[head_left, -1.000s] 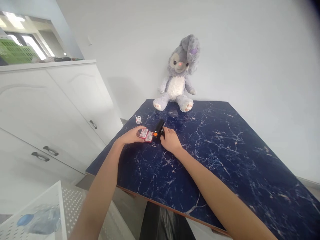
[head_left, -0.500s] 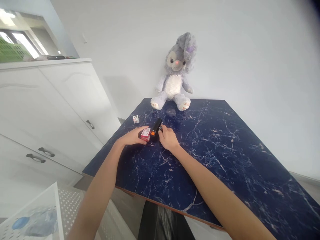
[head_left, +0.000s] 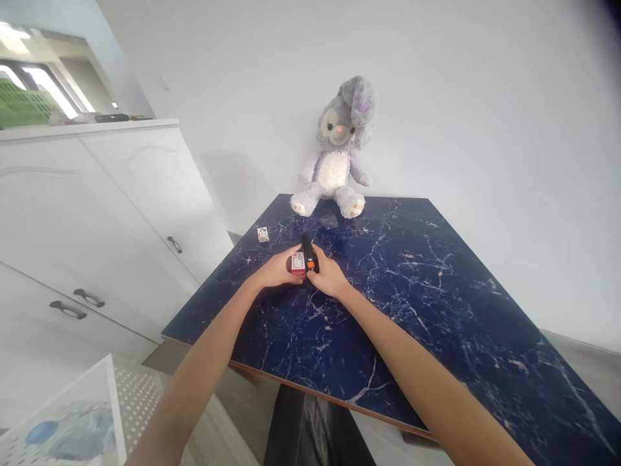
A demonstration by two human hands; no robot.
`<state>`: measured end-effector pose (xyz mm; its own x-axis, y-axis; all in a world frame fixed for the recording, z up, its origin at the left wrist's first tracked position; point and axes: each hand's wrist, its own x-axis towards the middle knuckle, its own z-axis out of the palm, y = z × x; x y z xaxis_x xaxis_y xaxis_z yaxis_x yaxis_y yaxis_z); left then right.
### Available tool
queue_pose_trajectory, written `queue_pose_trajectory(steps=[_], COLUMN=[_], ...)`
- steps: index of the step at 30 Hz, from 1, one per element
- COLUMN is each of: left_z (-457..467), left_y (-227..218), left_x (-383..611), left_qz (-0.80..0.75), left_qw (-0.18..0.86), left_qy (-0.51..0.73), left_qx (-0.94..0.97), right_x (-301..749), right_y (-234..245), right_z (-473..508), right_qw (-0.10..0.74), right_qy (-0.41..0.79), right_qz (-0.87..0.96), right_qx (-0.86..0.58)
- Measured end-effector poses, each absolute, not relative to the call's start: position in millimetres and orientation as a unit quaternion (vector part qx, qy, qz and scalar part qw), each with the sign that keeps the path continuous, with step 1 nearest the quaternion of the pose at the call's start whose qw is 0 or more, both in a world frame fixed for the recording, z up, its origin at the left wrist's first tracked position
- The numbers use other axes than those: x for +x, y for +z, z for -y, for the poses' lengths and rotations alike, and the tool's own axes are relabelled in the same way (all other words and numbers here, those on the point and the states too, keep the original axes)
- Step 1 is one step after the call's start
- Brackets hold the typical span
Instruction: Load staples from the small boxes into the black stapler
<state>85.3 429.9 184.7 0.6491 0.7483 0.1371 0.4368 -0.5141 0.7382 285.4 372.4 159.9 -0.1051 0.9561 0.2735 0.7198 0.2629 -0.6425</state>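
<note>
At the centre of the frame, the left hand [head_left: 277, 270] grips a red-and-white box [head_left: 297, 262] between thumb and fingers, and the right hand [head_left: 330, 277] grasps a black object [head_left: 307, 247] with an orange patch, directly beside the box. Both items are over the blue marbled table [head_left: 417, 291]; a small white carton [head_left: 262, 234] lies left of centre, and a grey plush toy [head_left: 334, 171] sits upright at upper centre.

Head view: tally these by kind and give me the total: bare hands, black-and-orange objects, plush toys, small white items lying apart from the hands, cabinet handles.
Bare hands: 2 (left hand, right hand)
Black-and-orange object: 1
Plush toy: 1
Small white item: 1
Cabinet handles: 3
Total: 8
</note>
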Motion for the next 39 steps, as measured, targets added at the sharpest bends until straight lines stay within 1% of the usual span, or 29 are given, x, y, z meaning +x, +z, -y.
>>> queue_pose_trajectory(steps=[5,10,14,17,20,23,25,29,31,34,39], left_z=[-433.8,-455.3,-461.2,-456.4,-452.6,-453.4,-455.6,-459.7,-460.7,-461.2,-463.0], left_y=[186.8,189.9,186.3,179.6,174.1,173.3,174.2,174.8,174.5,174.8,173.3], left_x=[91.8,66.4,41.2,39.0,46.1,48.3,45.0,36.6,35.6,37.9,41.7], left_qz=[-0.371,-0.365,-0.387,-0.411,-0.439,-0.430,-0.425,-0.438,-0.445,-0.458,-0.484], left_qw=[0.310,0.276,0.302,0.286,0.264,0.274,0.278,0.264,0.257,0.262,0.305], left_qy=[0.225,0.213,0.211,0.200,0.196,0.204,0.216,0.255,0.272,0.276,0.266], left_qx=[0.846,0.863,0.846,0.842,0.836,0.836,0.834,0.821,0.813,0.803,0.776], right_x=[287.3,274.7,271.5,277.8,284.2,288.6,291.8,300.3,305.1,311.6,316.9], right_y=[163.6,156.0,153.0,156.5,160.3,160.9,159.2,154.1,152.8,153.1,154.7], right_z=[-360.5,-370.5,-401.0,-433.2,-456.9,-463.8,-461.5,-449.2,-441.3,-430.1,-421.8], right_qw=[0.343,0.363,0.405,0.435,0.393,0.349,0.357,0.385,0.387,0.377,0.374], right_qy=[0.167,0.166,0.218,0.250,0.297,0.319,0.290,0.181,0.148,0.129,0.154], right_qz=[0.743,0.759,0.745,0.710,0.733,0.757,0.755,0.745,0.737,0.733,0.733], right_qx=[-0.550,-0.514,-0.482,-0.494,-0.469,-0.451,-0.466,-0.513,-0.533,-0.551,-0.547])
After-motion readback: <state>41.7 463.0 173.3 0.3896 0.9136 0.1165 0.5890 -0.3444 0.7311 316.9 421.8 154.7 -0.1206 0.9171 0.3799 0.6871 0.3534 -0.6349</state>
